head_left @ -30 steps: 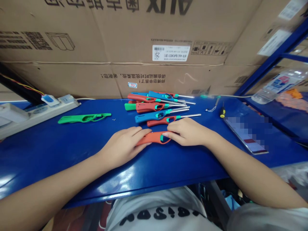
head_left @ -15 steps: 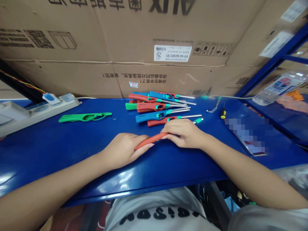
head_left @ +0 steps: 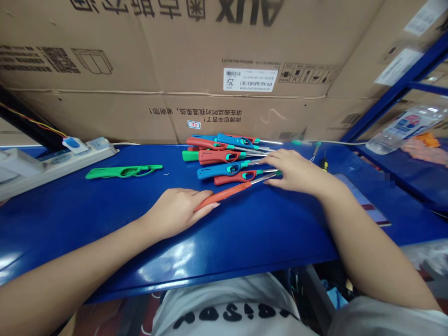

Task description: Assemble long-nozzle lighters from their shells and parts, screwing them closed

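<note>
My left hand (head_left: 178, 210) is closed around the handle of a red-orange stick lighter (head_left: 229, 190), whose metal tube points right and slightly up. At the far end of that tube, my right hand (head_left: 294, 170) has its thumb and fingers around the small green tip (head_left: 279, 173). Just behind lies a pile of stick lighters, among them a blue one (head_left: 219, 171), a red one (head_left: 219, 157) and a partly covered green one (head_left: 190, 155). The right fingers overlap the tube ends of the pile.
A green lighter body (head_left: 112, 172) lies apart at left, near a white power strip (head_left: 58, 161). On the right are a yellow-black screwdriver (head_left: 324, 164), a phone (head_left: 371, 207) partly behind my forearm, and a plastic bottle (head_left: 402, 130). Cardboard boxes (head_left: 168, 60) stand behind the blue table (head_left: 224, 252).
My right hand has moved right, from the front of the lighter's body to the tip of its tube, exposing the metal tube. My left hand keeps its hold, nearly still.
</note>
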Tool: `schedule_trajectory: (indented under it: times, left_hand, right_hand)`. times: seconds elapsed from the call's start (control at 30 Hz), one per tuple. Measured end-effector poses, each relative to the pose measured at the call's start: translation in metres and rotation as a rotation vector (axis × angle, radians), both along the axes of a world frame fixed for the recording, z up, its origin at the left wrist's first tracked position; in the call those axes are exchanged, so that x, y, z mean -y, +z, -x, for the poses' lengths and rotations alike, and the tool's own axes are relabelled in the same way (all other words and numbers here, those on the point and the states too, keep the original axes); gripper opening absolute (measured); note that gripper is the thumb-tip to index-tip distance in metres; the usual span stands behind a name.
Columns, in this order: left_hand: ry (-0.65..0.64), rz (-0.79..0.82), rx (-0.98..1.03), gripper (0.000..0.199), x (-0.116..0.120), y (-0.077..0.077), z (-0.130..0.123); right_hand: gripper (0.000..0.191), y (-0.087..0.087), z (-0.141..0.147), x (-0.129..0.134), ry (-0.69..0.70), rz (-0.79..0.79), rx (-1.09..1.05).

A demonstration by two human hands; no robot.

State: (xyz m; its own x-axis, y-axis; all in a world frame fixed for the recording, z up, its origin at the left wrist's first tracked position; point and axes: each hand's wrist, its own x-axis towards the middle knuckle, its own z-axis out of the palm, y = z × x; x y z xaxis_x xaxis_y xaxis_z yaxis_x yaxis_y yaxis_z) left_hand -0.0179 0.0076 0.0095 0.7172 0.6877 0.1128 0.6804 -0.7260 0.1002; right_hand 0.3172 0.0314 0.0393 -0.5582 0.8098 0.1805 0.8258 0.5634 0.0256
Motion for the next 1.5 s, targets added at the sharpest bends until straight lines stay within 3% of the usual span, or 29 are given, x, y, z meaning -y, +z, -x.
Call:
schedule_trajectory:
  times: [0.2, 0.37, 0.5, 0.67, 0.8, 0.87, 0.93, 1.07, 1.2, 1.33, 1.5]
  left_hand:
    - [0.025, 0.029, 0.036, 0.054, -0.002, 0.000, 0.000]
    - [0.020, 0.067, 0.055, 0.053, -0.002, 0.001, 0.000]
    - [-0.008, 0.166, 0.080, 0.050, 0.002, 0.003, -0.001]
    - [0.073, 0.465, 0.291, 0.049, 0.005, 0.001, -0.006]
    - [0.182, 0.838, 0.513, 0.055, 0.002, 0.003, -0.008]
    - [0.189, 0.929, 0.527, 0.057, 0.000, 0.004, -0.008]
    - [0.172, 0.888, 0.494, 0.056, 0.000, 0.004, -0.007]
    - [0.061, 0.549, 0.268, 0.047, 0.007, 0.004, -0.006]
    - [-0.026, 0.298, 0.041, 0.045, 0.013, 0.004, -0.007]
    - [-0.021, 0.270, 0.002, 0.045, 0.011, 0.004, -0.007]
    - [0.026, 0.294, 0.075, 0.041, 0.007, 0.007, -0.005]
  right_hand:
    - [0.015, 0.007, -0.029, -0.013, -0.076, 0.155, 0.019]
    - [0.021, 0.002, 0.001, -0.005, 0.158, 0.180, -0.112]
    - [0.026, -0.015, 0.034, 0.005, 0.336, 0.055, -0.046]
    - [0.033, -0.031, 0.044, 0.006, 0.407, -0.129, 0.020]
    - [0.033, -0.037, 0.042, 0.003, 0.462, -0.187, 0.004]
    - [0.033, -0.039, 0.041, 0.003, 0.471, -0.187, 0.002]
    - [0.034, -0.040, 0.042, 0.003, 0.477, -0.176, 0.005]
    - [0.030, -0.036, 0.044, 0.003, 0.451, -0.108, 0.013]
    - [0.017, -0.025, 0.046, 0.009, 0.332, 0.070, 0.009]
    - [0.008, -0.013, 0.048, 0.015, 0.223, 0.249, -0.024]
    - [0.008, -0.009, 0.047, 0.016, 0.164, 0.250, -0.064]
